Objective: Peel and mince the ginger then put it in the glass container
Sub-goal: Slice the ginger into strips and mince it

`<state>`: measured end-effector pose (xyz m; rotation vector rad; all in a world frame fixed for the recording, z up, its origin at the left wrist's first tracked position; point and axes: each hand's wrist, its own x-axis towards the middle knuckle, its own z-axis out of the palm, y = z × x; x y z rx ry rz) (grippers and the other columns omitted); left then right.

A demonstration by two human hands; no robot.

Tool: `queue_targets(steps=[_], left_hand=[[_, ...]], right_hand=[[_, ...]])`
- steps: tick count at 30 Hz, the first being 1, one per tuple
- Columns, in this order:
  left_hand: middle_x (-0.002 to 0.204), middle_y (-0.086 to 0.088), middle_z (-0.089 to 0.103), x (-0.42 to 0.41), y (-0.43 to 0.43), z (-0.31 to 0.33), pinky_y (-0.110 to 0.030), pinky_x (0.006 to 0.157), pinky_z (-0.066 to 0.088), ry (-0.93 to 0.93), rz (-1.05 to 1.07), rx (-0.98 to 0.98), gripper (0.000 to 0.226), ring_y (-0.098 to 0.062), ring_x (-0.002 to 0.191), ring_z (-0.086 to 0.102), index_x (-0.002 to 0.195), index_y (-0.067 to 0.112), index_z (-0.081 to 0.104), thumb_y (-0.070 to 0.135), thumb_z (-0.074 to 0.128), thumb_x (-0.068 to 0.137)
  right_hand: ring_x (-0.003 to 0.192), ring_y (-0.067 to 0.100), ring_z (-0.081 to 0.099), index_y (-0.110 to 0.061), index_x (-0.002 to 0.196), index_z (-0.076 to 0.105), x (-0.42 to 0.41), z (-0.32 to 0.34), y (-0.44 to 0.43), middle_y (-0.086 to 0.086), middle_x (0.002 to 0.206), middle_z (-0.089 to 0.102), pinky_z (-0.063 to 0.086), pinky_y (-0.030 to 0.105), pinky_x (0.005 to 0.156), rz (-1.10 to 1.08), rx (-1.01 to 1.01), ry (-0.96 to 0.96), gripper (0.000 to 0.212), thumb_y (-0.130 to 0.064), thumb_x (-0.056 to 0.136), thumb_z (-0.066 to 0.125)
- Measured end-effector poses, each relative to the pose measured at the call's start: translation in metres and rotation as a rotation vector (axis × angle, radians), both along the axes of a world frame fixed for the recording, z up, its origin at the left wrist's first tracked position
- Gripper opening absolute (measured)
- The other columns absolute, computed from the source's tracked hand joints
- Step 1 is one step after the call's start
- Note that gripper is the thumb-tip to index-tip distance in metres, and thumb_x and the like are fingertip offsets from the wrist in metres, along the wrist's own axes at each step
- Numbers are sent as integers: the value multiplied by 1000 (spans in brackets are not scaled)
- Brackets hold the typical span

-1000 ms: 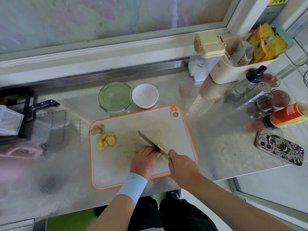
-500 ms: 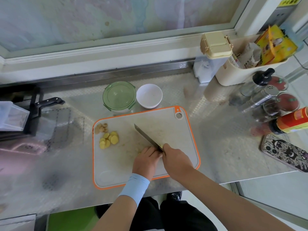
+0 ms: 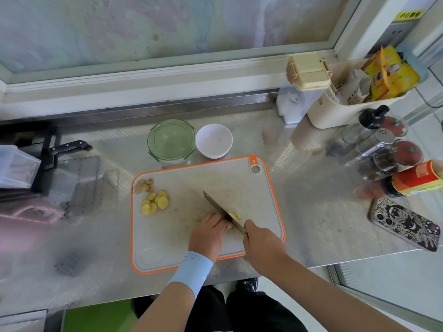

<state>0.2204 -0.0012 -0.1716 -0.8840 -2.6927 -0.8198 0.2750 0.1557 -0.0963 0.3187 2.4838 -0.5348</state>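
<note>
1. Ginger strips point(image 3: 233, 215), pale yellow and thin, lie at about 5 o'clock on the white, orange-rimmed plastic cutting board point(image 3: 239, 178), against the blade's right face.
2. Round yellow ginger slices point(image 3: 155, 202) sit piled at the board's 9 o'clock. Brownish peel scraps point(image 3: 143, 184) are just beside them at 10 o'clock.
3. The right hand point(image 3: 261, 243) is clenched round the handle of the steel kitchen knife point(image 3: 217, 206), whose tip points toward 11 o'clock.
4. The left hand point(image 3: 208, 232), with a light-blue sleeve at its wrist, curls its fingers down over a ginger piece point(image 3: 230, 226) against the blade's left side. Only a sliver of that piece shows.
5. The round glass container with a green clip lid point(image 3: 170, 140) stands beyond the board at 12 o'clock with its lid on. A white ceramic bowl point(image 3: 213, 140) sits just beside it at its 3 o'clock.
</note>
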Motion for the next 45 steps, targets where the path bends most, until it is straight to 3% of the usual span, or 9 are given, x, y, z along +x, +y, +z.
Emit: queue_targets(steps=[4,8,16,27,30,33,38,43,45], left_hand=[[85,7,66,-2,1,2,-31,55,52,-24,-4,-8,12,-17,81,60,82,22,70,10,68,84],[84,6,65,-2,0,6,-30,52,50,-57,-5,-29,37,-19,79,58,86,23,67,-1,85,63],[81,6,66,0,1,12,-28,53,51,13,-30,3,34,-15,82,56,81,19,71,-6,85,61],[84,5,67,0,2,8,-26,60,50,61,-17,9,12,-14,85,55,80,18,72,11,64,87],[87,4,67,0,2,8,-27,60,51,49,-22,-11,11,-14,87,56,84,17,73,8,67,85],[87,5,66,1,3,9,-29,54,51,3,-17,-14,30,-16,85,58,86,18,70,-4,81,68],[85,3,65,0,3,9,-28,50,50,4,-12,-12,43,-16,83,55,87,18,65,-7,85,58],[83,3,65,-1,1,6,-30,55,51,78,-13,-11,10,-15,83,56,77,16,68,8,66,84],[83,2,65,-1,1,3,-28,58,50,91,-4,-11,16,-16,83,56,76,15,69,14,59,89]], right_hand=[[57,21,43,-19,94,31,-17,-6,-9,2,68,47,24,30,44,-25,-44,20,12,-12,97,40],[62,26,47,-19,93,32,-25,-8,-13,4,70,48,27,31,46,-55,-80,27,8,-15,97,38],[58,20,42,-19,95,34,-21,0,-8,3,69,47,29,31,46,-42,-79,36,7,-18,101,37],[56,20,43,-18,97,34,-3,1,-2,2,69,47,30,27,46,-4,-4,12,9,-10,99,39],[53,16,39,-20,95,27,-9,-3,-8,1,66,43,24,28,44,-2,7,1,20,-6,95,42],[54,16,37,-20,95,28,-22,-3,-16,1,67,42,24,30,45,-15,-45,20,15,-9,96,38],[59,21,41,-18,94,31,-33,-3,-19,3,70,44,26,32,46,-32,-86,32,10,-10,96,37],[61,23,45,-19,94,32,-22,0,-10,3,71,48,30,31,47,-26,-70,35,10,-13,97,38],[56,19,42,-20,93,31,-14,3,-6,3,70,48,29,30,46,-13,-44,18,14,-10,96,40]])
